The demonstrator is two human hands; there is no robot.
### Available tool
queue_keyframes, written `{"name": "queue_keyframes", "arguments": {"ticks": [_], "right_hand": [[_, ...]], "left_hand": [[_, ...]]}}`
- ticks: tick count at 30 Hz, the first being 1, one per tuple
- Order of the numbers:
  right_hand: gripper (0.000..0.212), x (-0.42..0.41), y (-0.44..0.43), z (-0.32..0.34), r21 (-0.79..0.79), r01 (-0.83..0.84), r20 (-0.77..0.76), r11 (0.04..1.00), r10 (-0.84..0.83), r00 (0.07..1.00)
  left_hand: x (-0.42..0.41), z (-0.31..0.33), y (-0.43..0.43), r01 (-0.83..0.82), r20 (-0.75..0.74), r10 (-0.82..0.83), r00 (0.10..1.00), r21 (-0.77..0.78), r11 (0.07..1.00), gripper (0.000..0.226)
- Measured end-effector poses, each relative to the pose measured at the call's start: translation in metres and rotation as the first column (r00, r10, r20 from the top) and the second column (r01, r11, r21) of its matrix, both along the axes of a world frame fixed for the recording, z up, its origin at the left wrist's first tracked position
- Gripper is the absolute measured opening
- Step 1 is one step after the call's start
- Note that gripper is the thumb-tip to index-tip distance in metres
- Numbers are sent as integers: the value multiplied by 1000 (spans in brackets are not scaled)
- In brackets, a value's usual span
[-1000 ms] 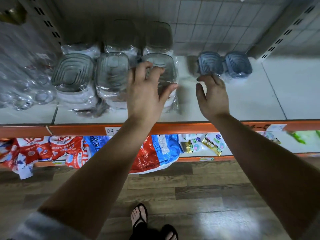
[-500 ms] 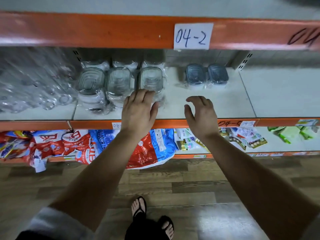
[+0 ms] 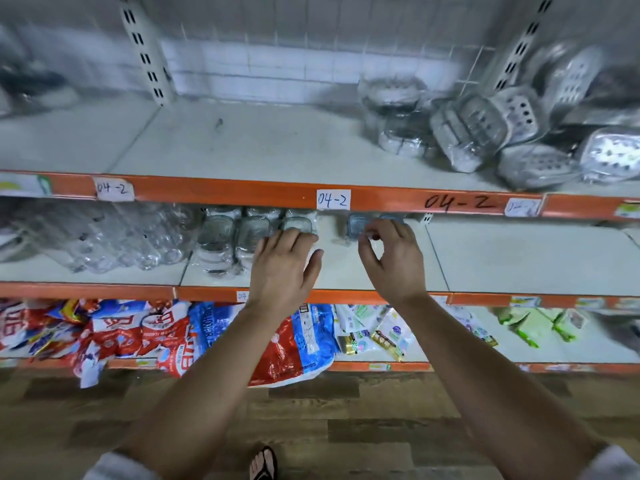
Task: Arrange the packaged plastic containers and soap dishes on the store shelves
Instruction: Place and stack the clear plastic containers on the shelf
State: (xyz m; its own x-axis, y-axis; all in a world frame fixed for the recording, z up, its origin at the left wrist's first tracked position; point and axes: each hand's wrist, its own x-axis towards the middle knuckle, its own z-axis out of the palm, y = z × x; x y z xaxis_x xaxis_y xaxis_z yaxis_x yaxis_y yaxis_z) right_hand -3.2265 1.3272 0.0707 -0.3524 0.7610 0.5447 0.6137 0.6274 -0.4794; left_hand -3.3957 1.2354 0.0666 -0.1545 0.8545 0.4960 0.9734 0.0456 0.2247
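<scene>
Reaching into the middle shelf (image 3: pixel 519 258), both hands are at the packaged plastic containers near its centre. The left hand (image 3: pixel 282 271) lies flat with fingers straight and thumb spread wide, its grip apart, fingertips on the nearest of three clear lidded containers (image 3: pixel 252 233) that stand side by side in their wrap. Just to the right, with a bare gap between, sits a pair of blue-grey containers (image 3: pixel 356 224), partly hidden under the orange rail above. The right hand (image 3: pixel 393 265) has its fingers curled toward the thumb, its grip pinched on the shiny wrap at the front of that pair (the wrap is hard to make out through the blur).

On the upper shelf (image 3: pixel 242 147), far right, wrapped soap dishes (image 3: pixel 478 129) with holed trays lie heaped and tilted against one another, beside a stack of clear tubs (image 3: pixel 398 112). A paper label (image 3: pixel 333 199) reading "04-2" is stuck on the orange rail. Clear glassware (image 3: pixel 121 237) crowds the middle shelf's left end. Below, red and blue bags (image 3: pixel 145 336) spill over the bottom shelf, with green packets (image 3: pixel 530 323) further right. A sandalled foot (image 3: pixel 265 464) stands on the wooden floor.
</scene>
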Motion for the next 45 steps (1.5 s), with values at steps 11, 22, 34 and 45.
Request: {"name": "queue_keyframes", "arguments": {"ticks": [11, 22, 34, 45], "right_hand": [[25, 31, 55, 75, 50, 91, 50, 995, -94, 994], [50, 63, 153, 85, 0, 312, 165, 950, -308, 937], [37, 62, 192, 79, -133, 418, 88, 899, -409, 908], [41, 71, 191, 74, -134, 414, -28, 900, -421, 907]], "left_hand": [[-5, 78, 55, 46, -56, -42, 998, 81, 996, 40], [-3, 77, 149, 181, -41, -178, 983, 86, 980, 23], [10, 81, 238, 355, -37, -356, 934, -20, 935, 27], [30, 79, 286, 409, -47, -436, 899, -270, 871, 51]]}}
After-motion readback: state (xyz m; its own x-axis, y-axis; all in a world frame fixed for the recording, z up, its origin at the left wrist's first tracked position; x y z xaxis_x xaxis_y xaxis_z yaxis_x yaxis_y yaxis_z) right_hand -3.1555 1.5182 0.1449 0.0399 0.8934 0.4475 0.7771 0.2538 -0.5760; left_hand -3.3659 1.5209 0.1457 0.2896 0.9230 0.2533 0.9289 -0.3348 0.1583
